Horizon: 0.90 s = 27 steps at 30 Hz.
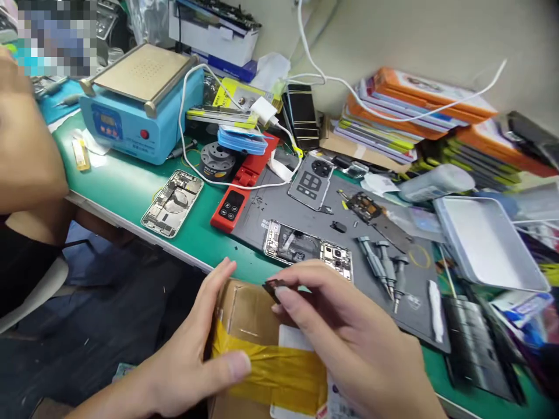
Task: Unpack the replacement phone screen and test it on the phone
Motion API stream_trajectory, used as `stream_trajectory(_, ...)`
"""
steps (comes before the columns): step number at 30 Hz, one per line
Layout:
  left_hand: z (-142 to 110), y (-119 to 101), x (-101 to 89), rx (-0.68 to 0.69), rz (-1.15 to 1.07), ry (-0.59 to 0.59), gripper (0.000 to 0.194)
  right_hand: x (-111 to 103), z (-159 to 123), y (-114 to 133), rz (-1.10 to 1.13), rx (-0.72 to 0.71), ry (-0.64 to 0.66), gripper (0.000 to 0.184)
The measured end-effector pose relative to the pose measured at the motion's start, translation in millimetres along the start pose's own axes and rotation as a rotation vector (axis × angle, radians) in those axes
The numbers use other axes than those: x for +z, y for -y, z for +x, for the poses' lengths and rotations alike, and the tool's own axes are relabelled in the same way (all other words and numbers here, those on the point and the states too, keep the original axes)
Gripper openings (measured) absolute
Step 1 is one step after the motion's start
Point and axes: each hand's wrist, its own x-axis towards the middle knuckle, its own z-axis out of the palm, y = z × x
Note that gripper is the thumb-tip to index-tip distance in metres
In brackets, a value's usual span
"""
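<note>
My left hand (pixel 198 349) grips the left side of a small cardboard box (pixel 247 317) wrapped with yellow tape (pixel 279 369), thumb across the tape. My right hand (pixel 349 331) pinches a small dark part (pixel 273 287) between thumb and fingers above the box's top edge. The box sits at the near edge of the bench, in front of an opened phone (pixel 308 247) lying on a grey work mat (pixel 336 233).
A blue heating plate machine (pixel 140 105) stands at back left, with another opened phone (pixel 173 202) and a red device (pixel 238 195) near it. Screwdrivers (pixel 384 265) lie on the mat. A white tray (pixel 484 241) and stacked packages (pixel 410 110) fill the right. Another person's arm (pixel 26 145) is at left.
</note>
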Motion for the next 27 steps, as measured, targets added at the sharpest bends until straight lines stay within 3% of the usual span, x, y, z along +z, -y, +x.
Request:
stream_trajectory(4,-21.2,8.1,9.5,-0.015,0.054,-0.049,0.117,-0.1,5.6,-2.4,-0.059,-0.001,0.022,0.013)
stream_trajectory(8,-25.3,14.5,22.4,0.045,0.113,-0.136,0.106,-4.8,1.6,4.6,-0.138,-0.088,0.039,0.014)
stream_trajectory(14,-22.0,11.4,25.4,0.015,0.191,-0.155,0.096,-11.8,-17.0,18.8,-0.489,-0.421,0.25,0.015)
stream_trajectory(22,-23.1,10.0,24.6,0.006,0.204,-0.169,0.097,0.9,-23.2,30.6,-0.625,-0.496,0.335,0.022)
stream_trajectory(27,-21.8,8.2,20.9,0.016,0.206,-0.167,0.09,3.9,-16.9,45.6,-0.885,-0.646,0.308,0.037)
